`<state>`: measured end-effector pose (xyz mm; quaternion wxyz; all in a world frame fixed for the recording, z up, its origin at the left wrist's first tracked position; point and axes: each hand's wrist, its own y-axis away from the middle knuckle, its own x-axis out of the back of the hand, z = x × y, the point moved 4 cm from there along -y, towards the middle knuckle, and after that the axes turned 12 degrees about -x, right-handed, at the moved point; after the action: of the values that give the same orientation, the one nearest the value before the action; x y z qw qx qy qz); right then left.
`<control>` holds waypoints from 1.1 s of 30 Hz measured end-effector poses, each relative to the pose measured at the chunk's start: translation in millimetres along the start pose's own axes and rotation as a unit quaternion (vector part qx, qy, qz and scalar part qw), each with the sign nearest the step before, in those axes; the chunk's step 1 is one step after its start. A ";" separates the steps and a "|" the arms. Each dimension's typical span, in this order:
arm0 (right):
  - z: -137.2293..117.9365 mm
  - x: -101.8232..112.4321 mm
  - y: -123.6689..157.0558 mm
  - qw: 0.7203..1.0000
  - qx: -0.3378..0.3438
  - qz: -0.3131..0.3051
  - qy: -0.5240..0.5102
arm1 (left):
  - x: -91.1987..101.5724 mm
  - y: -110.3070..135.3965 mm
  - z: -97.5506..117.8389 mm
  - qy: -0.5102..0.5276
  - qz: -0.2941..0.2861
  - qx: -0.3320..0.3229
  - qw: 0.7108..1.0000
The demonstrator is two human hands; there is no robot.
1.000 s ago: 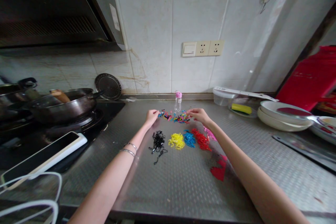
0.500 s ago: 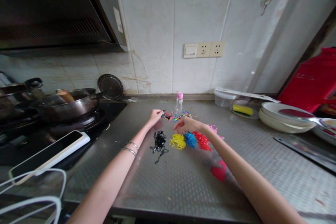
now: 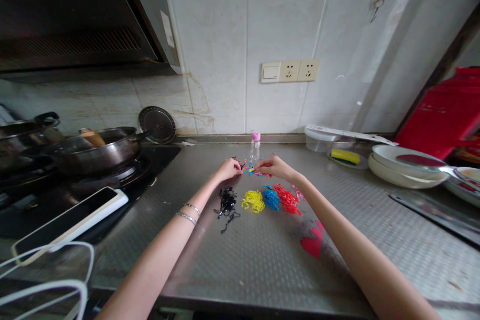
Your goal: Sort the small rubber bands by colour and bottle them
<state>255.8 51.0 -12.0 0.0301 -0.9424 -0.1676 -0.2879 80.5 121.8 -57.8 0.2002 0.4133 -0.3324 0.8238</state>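
A mixed heap of small colourful rubber bands [image 3: 249,170] lies on the metal counter between my two hands. My left hand [image 3: 230,169] is at the heap's left side, fingertips pinched together. On the right side my right hand [image 3: 276,167] reaches in, its fingers also pressed together. Anything in either pinch is too small to make out. Closer to me lie sorted piles: black bands [image 3: 228,203], yellow bands [image 3: 253,201], blue bands [image 3: 271,198] and red bands [image 3: 288,199]. My right wrist partly hides the pink bands [image 3: 298,192].
Behind the heap stands a small clear bottle [image 3: 255,147] with a pink cap. A pan [image 3: 97,152] sits on the stove at left, near a white-edged device [image 3: 71,225]. Bowls [image 3: 405,167], a yellow sponge [image 3: 345,156] and a knife [image 3: 435,215] are at right.
My left hand has shifted right, to the mixed heap. My right hand has moved from above the yellow pile up and right to the heap's right side.
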 end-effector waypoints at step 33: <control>82.3 103.7 13.3 0.943 -0.046 0.331 -0.007 | -83.1 -63.2 160.6 0.022 -0.039 -0.038 0.998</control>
<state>384.8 82.1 -22.6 0.0792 -0.9471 0.1665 -0.2627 254.8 46.9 -31.1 0.2547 0.4002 -0.3423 0.8111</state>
